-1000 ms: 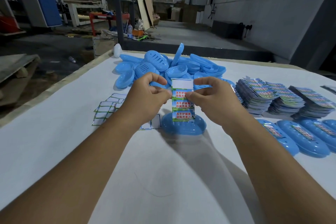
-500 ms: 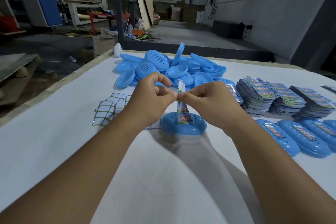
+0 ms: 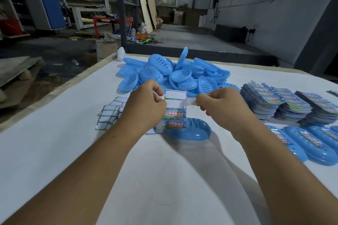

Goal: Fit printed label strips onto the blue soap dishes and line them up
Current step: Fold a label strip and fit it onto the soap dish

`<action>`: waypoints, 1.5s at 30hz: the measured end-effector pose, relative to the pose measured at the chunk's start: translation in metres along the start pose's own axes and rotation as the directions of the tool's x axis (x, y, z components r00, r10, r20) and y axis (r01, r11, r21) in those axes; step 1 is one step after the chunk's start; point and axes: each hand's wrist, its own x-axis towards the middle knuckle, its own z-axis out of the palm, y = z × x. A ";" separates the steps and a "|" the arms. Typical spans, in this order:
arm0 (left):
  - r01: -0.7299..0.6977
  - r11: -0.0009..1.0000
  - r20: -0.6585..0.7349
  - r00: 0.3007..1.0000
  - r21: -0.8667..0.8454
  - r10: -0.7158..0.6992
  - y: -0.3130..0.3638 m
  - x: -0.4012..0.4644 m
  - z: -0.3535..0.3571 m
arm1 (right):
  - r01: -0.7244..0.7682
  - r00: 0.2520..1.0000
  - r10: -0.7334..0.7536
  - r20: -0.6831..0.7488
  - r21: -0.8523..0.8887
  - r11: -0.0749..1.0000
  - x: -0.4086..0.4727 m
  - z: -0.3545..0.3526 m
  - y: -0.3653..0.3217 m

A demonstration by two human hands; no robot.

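Centrally, left hand (image 3: 146, 109) pinches the left edge of an upright label strip (image 3: 175, 111), fingers curled on it. Right hand (image 3: 221, 104) pinches a pale translucent tab (image 3: 188, 102) at the strip's right side, fingers curled. Strip's lower end meets a blue soap dish (image 3: 192, 130) on the white table (image 3: 54, 151). Behind: heap of unlabelled dishes (image 3: 173, 76). Right: stacked label strips (image 3: 285, 104); labelled dishes in a row (image 3: 311, 144). Left: loose white slips (image 3: 109, 115).
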 end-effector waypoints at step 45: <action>0.175 0.933 0.272 0.958 -0.313 -0.088 0.019 -0.015 0.008 | 0.281 0.957 -0.268 0.113 -0.127 0.951 -0.006 0.001 -0.001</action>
